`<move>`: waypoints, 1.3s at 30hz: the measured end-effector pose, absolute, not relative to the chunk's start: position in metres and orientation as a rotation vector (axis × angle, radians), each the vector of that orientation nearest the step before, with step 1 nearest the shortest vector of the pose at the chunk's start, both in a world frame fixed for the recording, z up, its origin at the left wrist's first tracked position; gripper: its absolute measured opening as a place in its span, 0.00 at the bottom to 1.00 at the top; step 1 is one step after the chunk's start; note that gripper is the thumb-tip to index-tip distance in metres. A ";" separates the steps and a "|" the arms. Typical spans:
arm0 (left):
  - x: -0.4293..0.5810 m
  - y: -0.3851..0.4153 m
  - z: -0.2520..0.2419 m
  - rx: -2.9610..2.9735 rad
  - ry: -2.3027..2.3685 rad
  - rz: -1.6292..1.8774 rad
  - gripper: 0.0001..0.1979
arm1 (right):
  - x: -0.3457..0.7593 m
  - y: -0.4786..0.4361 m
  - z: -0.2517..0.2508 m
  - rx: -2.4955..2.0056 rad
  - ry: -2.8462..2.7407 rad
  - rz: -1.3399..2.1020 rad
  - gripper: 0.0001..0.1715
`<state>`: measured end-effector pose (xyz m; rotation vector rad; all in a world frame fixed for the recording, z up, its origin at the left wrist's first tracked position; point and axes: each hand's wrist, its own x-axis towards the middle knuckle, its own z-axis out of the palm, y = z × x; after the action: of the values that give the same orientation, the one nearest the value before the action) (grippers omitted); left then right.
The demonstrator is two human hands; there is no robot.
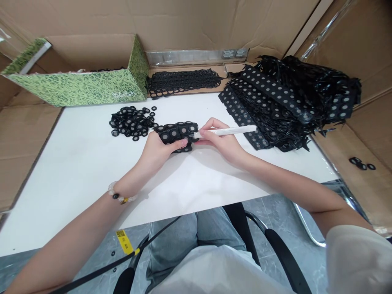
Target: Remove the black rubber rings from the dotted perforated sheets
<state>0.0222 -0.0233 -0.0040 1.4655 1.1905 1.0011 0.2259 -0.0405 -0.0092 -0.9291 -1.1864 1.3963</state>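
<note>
My left hand grips a black rubber sheet dotted with grey round discs, its thumb pressed on the near side. In my right hand is a slim white pen-like tool, held like a pencil. The tool's tip meets the sheet's right end; what exactly it touches there is too small to make out. Just left of the sheet, on the white tabletop, lies a pile of loose black rings with grey centres.
A large heap of dotted black sheets covers the tabletop's right. Behind, a black perforated strip stack lies on cardboard beside a green patterned box. Several loose rings rest on cardboard at far right. Cardboard walls enclose the back.
</note>
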 end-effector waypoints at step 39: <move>0.018 -0.018 0.000 1.456 1.210 0.893 0.17 | 0.230 -0.039 -0.004 -0.982 -1.143 1.265 0.21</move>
<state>0.0175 -0.0180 -0.0003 1.4555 1.2103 0.8933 0.2300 -0.0394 -0.0039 -0.9818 -1.1431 1.2647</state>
